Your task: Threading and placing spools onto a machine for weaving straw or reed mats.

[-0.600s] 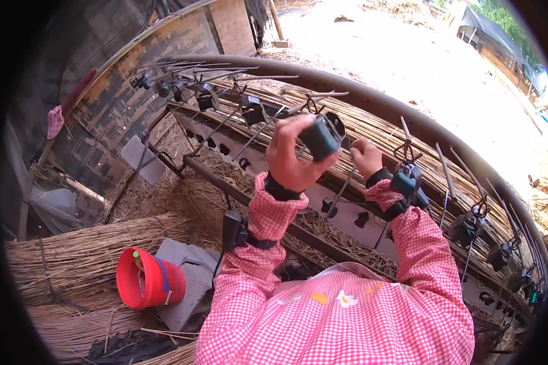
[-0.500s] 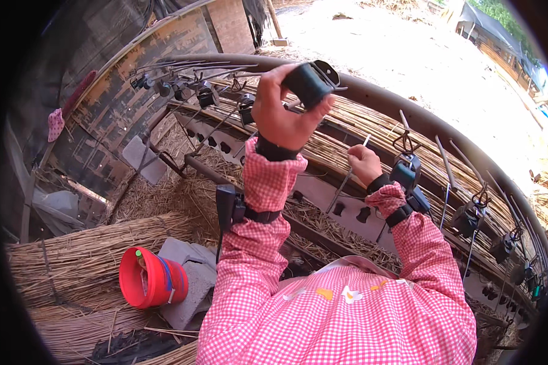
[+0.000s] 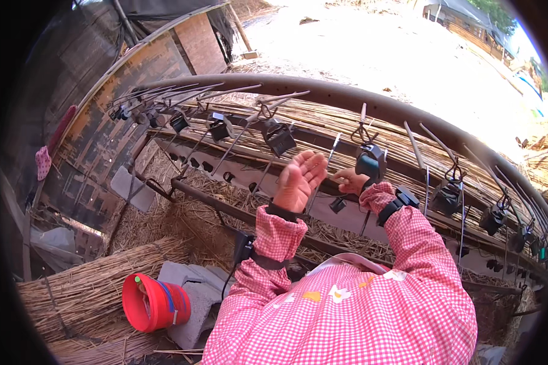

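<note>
Near the long reeds (image 3: 326,118), holding left hand (image 3: 298,184) flat and empty, right hand (image 3: 349,181) bent, not being able to tell if pinching anything; best going gently, snapping none.

One left hand (image 3: 295,185), one right hand (image 3: 351,181), one red bucket (image 3: 172,306), one thick brown pipe (image 3: 338,96) and one spotted cloth (image 3: 42,163) are seen.

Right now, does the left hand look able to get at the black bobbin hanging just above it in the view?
Probably yes: the left hand is open with no object visible in its palm, and nothing appears to block the short gap to the black bobbin.
</note>
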Tool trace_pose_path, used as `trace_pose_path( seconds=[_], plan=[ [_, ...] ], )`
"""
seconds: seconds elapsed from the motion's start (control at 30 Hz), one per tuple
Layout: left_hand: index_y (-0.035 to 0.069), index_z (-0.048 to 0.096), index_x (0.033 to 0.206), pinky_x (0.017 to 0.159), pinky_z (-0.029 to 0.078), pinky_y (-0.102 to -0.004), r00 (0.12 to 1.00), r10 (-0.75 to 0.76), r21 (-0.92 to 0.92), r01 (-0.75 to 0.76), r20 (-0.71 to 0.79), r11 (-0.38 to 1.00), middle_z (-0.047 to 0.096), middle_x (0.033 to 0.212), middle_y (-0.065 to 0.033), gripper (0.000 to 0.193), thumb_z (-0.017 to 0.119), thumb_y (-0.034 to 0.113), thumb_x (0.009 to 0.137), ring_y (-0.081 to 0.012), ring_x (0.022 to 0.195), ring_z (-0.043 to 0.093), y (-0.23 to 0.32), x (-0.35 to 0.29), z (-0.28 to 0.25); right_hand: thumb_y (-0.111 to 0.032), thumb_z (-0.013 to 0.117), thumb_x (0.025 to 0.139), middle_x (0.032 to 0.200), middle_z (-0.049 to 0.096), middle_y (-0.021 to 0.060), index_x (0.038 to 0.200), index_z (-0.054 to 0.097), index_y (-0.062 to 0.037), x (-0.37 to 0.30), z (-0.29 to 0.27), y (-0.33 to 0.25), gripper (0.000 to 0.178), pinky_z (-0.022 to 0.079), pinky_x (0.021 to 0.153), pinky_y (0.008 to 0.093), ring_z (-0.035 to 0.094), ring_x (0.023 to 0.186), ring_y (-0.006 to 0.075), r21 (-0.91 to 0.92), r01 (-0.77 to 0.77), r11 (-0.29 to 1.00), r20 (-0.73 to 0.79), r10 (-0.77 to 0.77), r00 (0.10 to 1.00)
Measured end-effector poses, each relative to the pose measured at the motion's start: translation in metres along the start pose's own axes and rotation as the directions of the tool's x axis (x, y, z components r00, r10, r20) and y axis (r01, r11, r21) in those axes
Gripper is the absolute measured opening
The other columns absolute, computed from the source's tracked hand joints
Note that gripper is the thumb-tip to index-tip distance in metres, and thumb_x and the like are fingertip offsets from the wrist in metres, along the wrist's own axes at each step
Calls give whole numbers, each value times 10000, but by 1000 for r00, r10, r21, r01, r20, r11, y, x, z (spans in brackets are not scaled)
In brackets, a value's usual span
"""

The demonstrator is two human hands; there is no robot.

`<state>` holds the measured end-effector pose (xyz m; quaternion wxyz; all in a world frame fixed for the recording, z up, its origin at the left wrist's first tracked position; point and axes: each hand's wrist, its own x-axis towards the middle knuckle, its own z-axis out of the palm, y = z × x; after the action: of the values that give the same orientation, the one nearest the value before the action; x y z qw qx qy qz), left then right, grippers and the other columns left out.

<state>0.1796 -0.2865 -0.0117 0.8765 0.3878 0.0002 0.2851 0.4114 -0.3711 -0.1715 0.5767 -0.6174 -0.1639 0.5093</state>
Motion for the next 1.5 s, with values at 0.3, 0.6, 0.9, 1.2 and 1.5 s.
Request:
trace_pose_path(
  seconds=[0.3,0.6,0.9,1.2,1.5],
  plan=[
    [31,388,1033,615,507,-292,996,-42,54,38,77,998,526,884,-119,430,492,391,822,-224,752,577,-43,32,169,-168,526,800,917,601,70,965,553,-16,-187,59,-66,226,468,694,279,577,793,145,525,136,840,237,-298,925],
    [-4,489,973,509,462,-215,952,-225,647,37,210,762,540,784,-96,395,480,364,830,-168,628,561,9,2,134,-443,404,841,1098,500,202,1234,341,-52,-205,43,-92,558,506,694,353,571,907,259,695,-310,648,673,-435,598],
    [0,577,847,566,376,-226,531,844,913,-376,74,157,527,728,-63,378,335,284,907,-103,584,439,9,-39,27,-241,502,797,1178,436,216,983,534,-2,-257,144,-131,305,345,911,408,401,1125,289,537,-261,802,817,-418,397],
    [94,495,1072,979,247,-360,808,63,281,-129,586,-951,550,996,-76,340,472,213,754,-197,1077,445,-37,17,63,-334,442,807,1107,491,215,763,569,19,-275,141,-116,377,336,895,354,469,1012,268,244,5,970,900,-228,372],
    [-25,490,1065,857,449,-359,822,-336,-204,466,460,861,589,912,-119,304,407,-14,772,-220,927,566,-87,59,30,-431,407,837,1054,544,162,1111,446,-4,-142,-17,-113,509,390,873,485,515,991,314,834,154,530,-34,-229,973]
  ],
)
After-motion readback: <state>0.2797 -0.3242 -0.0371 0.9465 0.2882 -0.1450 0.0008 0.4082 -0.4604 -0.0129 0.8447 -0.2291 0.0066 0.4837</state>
